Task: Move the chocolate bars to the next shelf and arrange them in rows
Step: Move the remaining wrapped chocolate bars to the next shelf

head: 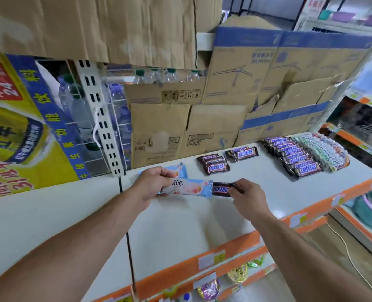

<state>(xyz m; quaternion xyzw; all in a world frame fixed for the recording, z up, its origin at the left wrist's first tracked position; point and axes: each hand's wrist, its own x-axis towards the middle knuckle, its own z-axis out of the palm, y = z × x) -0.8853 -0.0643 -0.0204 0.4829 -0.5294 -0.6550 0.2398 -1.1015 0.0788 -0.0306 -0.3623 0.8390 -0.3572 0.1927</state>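
Note:
My left hand point(153, 184) grips the left end of a light blue and pink Dove bar point(189, 188) above the white shelf point(202, 219). My right hand point(246, 197) pinches the right end of a brown Snickers bar point(221, 188), which sits end to end with the Dove bar. Another pale blue bar point(180, 170) lies behind my left hand. A small pile of Snickers point(214, 164) and two stacked Snickers bars point(242, 153) lie further back. At the right stands a long row of Snickers point(294, 156) beside a row of white and green bars point(324, 152).
Cardboard boxes point(187, 131) line the back of the shelf. A slotted upright point(102, 118) and water bottles point(80, 110) stand at the left, beside a yellow poster point(17, 127). The orange shelf lip point(235, 245) runs along the front, with wrapped sweets point(209, 289) on the shelf below.

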